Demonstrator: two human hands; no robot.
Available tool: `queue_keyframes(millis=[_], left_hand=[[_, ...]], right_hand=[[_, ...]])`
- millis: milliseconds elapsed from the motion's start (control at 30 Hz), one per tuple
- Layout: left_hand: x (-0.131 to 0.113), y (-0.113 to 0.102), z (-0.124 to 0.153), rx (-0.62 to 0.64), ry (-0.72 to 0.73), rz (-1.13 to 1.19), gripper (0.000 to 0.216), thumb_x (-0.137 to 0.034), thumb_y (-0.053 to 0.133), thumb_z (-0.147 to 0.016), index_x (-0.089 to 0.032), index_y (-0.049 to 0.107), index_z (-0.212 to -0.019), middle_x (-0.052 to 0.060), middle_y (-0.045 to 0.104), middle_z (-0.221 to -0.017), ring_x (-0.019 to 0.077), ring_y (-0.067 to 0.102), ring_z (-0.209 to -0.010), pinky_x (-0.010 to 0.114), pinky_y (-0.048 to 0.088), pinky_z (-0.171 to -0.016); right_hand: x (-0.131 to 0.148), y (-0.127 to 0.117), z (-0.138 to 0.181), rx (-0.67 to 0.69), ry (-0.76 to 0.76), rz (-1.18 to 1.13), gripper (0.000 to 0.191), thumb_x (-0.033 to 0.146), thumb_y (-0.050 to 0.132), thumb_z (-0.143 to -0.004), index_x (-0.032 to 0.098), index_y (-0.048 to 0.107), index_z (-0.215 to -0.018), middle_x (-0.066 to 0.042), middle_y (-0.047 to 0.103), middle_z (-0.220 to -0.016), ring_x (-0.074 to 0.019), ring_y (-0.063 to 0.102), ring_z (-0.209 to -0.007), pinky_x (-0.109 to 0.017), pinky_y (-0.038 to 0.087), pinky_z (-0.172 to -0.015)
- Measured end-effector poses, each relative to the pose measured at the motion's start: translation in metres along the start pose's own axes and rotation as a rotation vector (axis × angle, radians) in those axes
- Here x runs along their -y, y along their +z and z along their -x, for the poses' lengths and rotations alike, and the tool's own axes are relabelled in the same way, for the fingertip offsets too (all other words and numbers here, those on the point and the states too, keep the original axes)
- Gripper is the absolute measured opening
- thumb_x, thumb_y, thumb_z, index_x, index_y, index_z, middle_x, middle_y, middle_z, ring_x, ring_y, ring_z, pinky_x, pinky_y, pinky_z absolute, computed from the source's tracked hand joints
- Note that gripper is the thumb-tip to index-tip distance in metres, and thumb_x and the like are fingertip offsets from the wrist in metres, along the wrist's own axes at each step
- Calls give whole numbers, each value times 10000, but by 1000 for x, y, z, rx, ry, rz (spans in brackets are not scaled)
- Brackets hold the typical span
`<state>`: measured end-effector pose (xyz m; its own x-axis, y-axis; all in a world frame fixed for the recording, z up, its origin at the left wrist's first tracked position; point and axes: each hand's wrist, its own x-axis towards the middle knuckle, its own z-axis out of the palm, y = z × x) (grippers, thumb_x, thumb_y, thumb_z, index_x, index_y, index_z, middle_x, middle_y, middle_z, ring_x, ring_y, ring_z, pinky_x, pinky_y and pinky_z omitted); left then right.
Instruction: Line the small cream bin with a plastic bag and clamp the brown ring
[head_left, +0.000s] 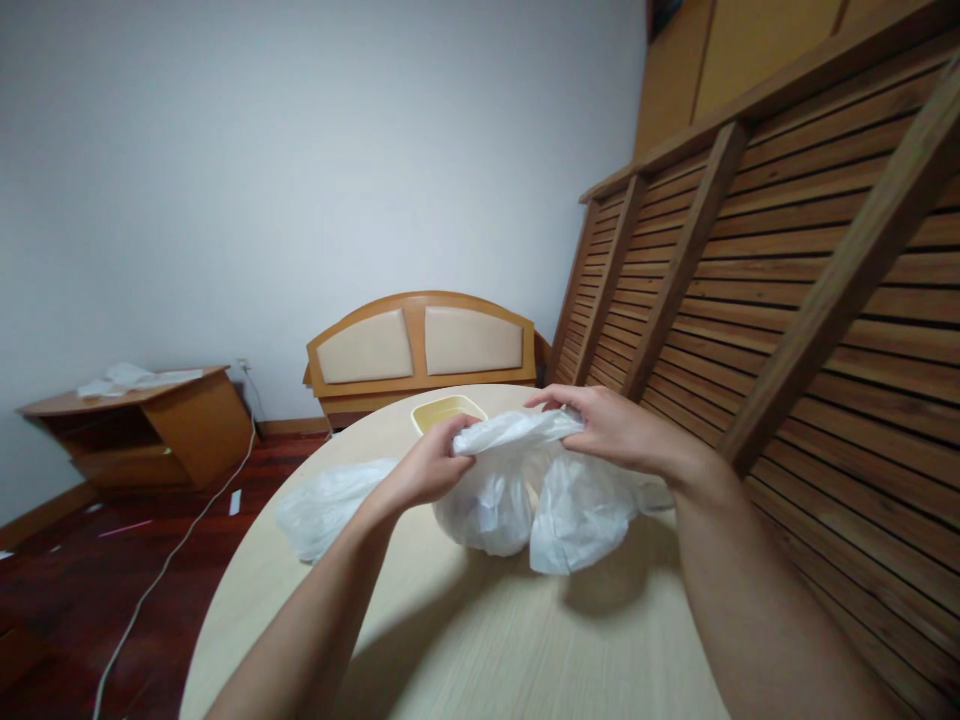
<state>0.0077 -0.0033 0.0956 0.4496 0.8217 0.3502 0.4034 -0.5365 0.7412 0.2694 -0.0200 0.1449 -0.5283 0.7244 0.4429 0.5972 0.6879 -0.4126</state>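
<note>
Both my hands grip the gathered top of a white plastic bag (491,505) above the round table (480,640). My left hand (435,462) pinches the left end of its edge, thumb on top. On the right end, my right hand (600,425) has its fingers closed over the plastic. The lower part bulges; what is inside cannot be made out. Another white plastic bunch (581,515) hangs or lies just right of it; whether it is the same bag I cannot tell. Behind my left hand is a pale yellow tray (442,408), partly hidden.
A crumpled clear-white plastic bag (330,500) lies on the table's left side. Beyond the table stands a wooden headboard (420,310). Slatted wooden panels (810,260) lean at the right. At left are a low cabinet (180,420) and a white cable (180,555) across the floor.
</note>
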Motion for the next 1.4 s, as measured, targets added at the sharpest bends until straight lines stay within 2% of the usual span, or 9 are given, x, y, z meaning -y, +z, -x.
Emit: queue_keyframes(millis=[167, 267, 433, 667, 833, 1000, 1133, 1300, 1400], left_hand=[[-9, -10, 3, -28, -26, -59, 379, -92, 529, -708, -142, 636, -1069, 51, 693, -992, 217, 638, -901, 301, 471, -785], [-12, -9, 7, 29, -37, -78, 424, -227, 646, -788, -151, 599, -1202, 89, 685, -1134, 249, 639, -1014, 363, 485, -900], [-11, -3, 10, 170, -102, 144, 587, -396, 742, -797, -163, 546, -1299, 153, 650, -1240, 250, 648, -1056, 429, 511, -941], [-8, -3, 7, 266, -142, 229, 468, -312, 806, -727, -150, 607, -1118, 105, 715, -1016, 201, 688, -878, 364, 541, -810], [0, -5, 10, 373, -168, 220, 360, -359, 797, -744, -167, 572, -950, 86, 733, -933, 201, 698, -866, 326, 526, -757], [4, 0, 12, 330, -214, 108, 533, -397, 795, -725, -164, 511, -1111, 113, 722, -962, 238, 699, -878, 335, 528, -712], [-5, 5, 15, 347, -259, -75, 631, -512, 660, -841, -152, 467, -1322, 156, 719, -1069, 261, 700, -923, 365, 530, -751], [-17, 13, 19, 541, -219, -142, 1187, -587, 763, -719, -152, 73, -1583, 194, 671, -1257, 333, 658, -1134, 441, 495, -959], [-9, 24, 19, 572, -203, -231, 1403, -509, 881, -566, -134, -4, -1589, 236, 599, -1361, 392, 559, -1283, 470, 434, -1046]], right_hand=[[-2, -7, 3, -14, 39, 90, 584, 10, 501, -653, 236, 719, -1146, -15, 750, -1107, -209, 688, -998, -269, 487, -859], [-12, -6, 10, 58, 113, 171, 554, 36, 553, -679, 225, 712, -1174, -45, 735, -1160, -236, 670, -1067, -304, 481, -921], [-16, -1, 16, 227, 223, 134, 709, 308, 797, -668, 201, 616, -1345, -106, 638, -1355, -318, 581, -1243, -405, 440, -1061], [25, 12, 2, 417, 101, -80, 706, 424, 806, -705, 205, 617, -1349, -93, 650, -1350, -301, 591, -1241, -377, 434, -1068], [21, 32, -6, 548, 88, -123, 685, 442, 805, -704, 205, 643, -1326, -91, 663, -1325, -297, 599, -1219, -358, 427, -1047], [2, 55, -14, 664, 191, -16, 753, 342, 850, -594, 225, 660, -1313, -72, 724, -1143, -272, 672, -1002, -310, 494, -837], [-9, 61, -15, 692, 317, 47, 357, 257, 750, -647, 194, 789, -996, -20, 734, -798, -188, 648, -704, -245, 428, -589], [-20, 45, -12, 551, 429, 185, 174, 219, 652, -694, 170, 775, -807, -38, 724, -730, -173, 615, -637, -238, 363, -513], [-32, 32, -7, 468, 470, 256, 161, 228, 641, -710, 168, 768, -790, -47, 720, -710, -179, 620, -629, -239, 362, -513]])
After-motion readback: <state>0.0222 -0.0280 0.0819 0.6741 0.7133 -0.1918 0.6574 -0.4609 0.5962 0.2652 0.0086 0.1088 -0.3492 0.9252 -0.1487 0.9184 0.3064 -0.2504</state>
